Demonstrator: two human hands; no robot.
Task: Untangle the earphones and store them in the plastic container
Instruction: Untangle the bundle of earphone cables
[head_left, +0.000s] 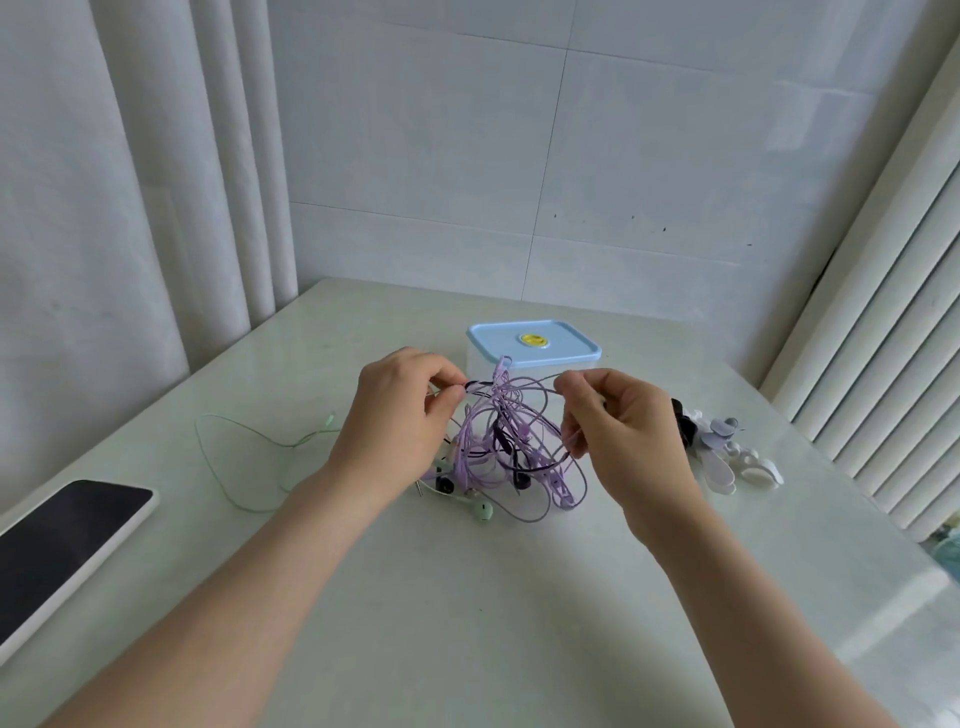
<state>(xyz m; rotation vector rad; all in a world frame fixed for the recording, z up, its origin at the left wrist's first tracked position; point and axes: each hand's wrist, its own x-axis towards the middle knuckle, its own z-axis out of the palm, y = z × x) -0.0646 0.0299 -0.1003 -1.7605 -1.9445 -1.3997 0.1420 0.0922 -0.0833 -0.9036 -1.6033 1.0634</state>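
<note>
A tangle of earphones (511, 441), mostly purple cords with dark and pale green ones mixed in, hangs between my hands above the table. My left hand (395, 410) pinches cords at the tangle's upper left. My right hand (623, 426) pinches cords at its right side. A pale green cord (228, 441) trails left across the table, and a green earbud (480, 511) lies below the tangle. Behind it stands the plastic container (535, 345), white with a light blue lid that is closed.
A phone (62, 545) with a dark screen in a white case lies at the table's left edge. Several small white and lilac cord holders (727, 457) lie right of my right hand. A tiled wall, a curtain and a radiator surround the table.
</note>
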